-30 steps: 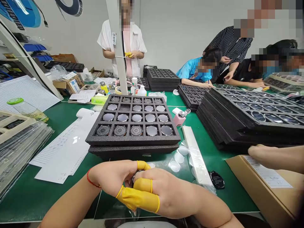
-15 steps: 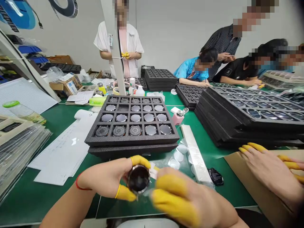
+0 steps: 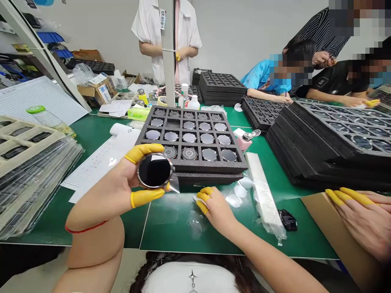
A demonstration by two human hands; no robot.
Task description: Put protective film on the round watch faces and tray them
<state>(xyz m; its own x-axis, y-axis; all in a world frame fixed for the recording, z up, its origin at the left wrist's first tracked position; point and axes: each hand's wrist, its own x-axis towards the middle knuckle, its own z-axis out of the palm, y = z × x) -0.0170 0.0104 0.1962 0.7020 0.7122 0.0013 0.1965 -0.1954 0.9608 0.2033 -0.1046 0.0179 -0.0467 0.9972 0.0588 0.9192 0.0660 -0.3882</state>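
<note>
Between the thumb and fingers of my left hand [image 3: 122, 185] is a round watch with a dark face [image 3: 154, 170], raised in front of the near left corner of a black foam tray [image 3: 210, 164]. The tray's compartments hold several round watches, some with pale faces and some with dark patterned ones. My right hand [image 3: 218, 207], lower and to the right, pinches a small white piece [image 3: 199, 199] above the green table. A crumpled clear film [image 3: 196, 221] lies below its fingertips. Both hands wear yellow finger covers.
Right of the tray stand a pink pump bottle [image 3: 243, 142] and a long white plastic-wrapped strip [image 3: 264, 195]. Round white stickers [image 3: 240, 190] lie beside it. Stacked black trays [image 3: 305, 154] fill the right. Another person's hands [image 3: 363, 215] rest on cardboard [image 3: 332, 228].
My left hand has lifted the watch up and left, its face now toward the camera. My right hand has moved away from it, fingers now pinched on a white piece. The view has shifted.
</note>
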